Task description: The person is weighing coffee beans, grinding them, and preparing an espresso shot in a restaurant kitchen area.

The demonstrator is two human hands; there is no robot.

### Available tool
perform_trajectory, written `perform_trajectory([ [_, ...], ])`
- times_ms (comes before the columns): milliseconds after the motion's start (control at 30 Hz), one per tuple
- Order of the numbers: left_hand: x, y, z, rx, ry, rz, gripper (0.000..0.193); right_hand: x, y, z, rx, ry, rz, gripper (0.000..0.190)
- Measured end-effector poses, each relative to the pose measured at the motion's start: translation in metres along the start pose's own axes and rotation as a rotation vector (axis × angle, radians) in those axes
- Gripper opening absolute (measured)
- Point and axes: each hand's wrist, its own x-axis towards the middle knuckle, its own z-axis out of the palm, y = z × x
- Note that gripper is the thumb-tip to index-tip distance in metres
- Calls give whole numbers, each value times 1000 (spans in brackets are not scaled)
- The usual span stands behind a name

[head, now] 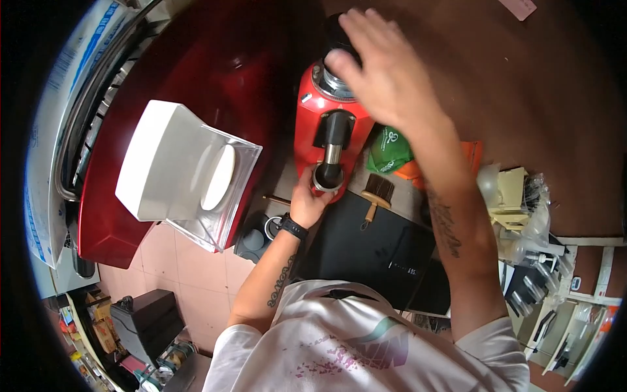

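A red coffee grinder stands before me, with a black part and a metal spout at its front. My left hand holds a metal-rimmed dosing cup right under the spout; the cup's inside looks dark. My right hand, slightly blurred, is raised over the grinder's top, fingers spread, with nothing seen in it. The hand partly hides the dark top and metal collar. A wooden-handled brush lies to the right of the cup.
Left stands a large glossy red machine bearing a white and clear plastic container. A black scale-like panel with a lit display lies nearest me. Green and orange bags lie right of the grinder. Plastic items crowd the far right.
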Motion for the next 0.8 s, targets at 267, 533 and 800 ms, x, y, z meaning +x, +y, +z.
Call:
perform_trajectory([
  [267, 1, 5, 0, -13, 1, 0, 65, 1, 3, -10, 29, -81, 28, 65],
  [533, 1, -1, 2, -29, -16, -13, 65, -4, -1, 3, 30, -39, -34, 66],
  [800, 4, 7, 3, -37, -34, 0, 65, -3, 4, -5, 65, -51, -5, 61],
])
